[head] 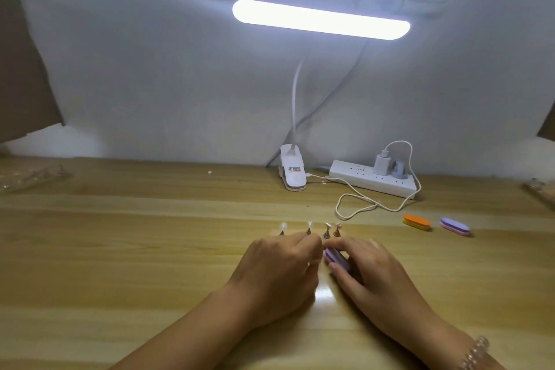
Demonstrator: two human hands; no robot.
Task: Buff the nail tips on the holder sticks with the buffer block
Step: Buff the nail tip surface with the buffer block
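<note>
Head view: we judge buffing is under way. Our right hand [366, 270] pinches the purple buffer block [336, 258] mid-bench, just at 6 o'clock of the nail tips on holder sticks [309, 228]. Our left hand [279, 267] has its fingers curled; whether they hold a stick we cannot tell. Next we would need light strokes on a steadied stick. The orange buffer [417, 222], spare purple buffer [455, 227] and charger cable [360, 204] lie at 2 o'clock, clear of the work.

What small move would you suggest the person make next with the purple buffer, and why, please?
Probably tilt the buffer block forward onto the nearest nail tip. The right hand pinches the block just below the row of sticks, apparently not touching a tip. The left hand sits curled beside them, seemingly to steady one; what it grips is hidden.
</note>
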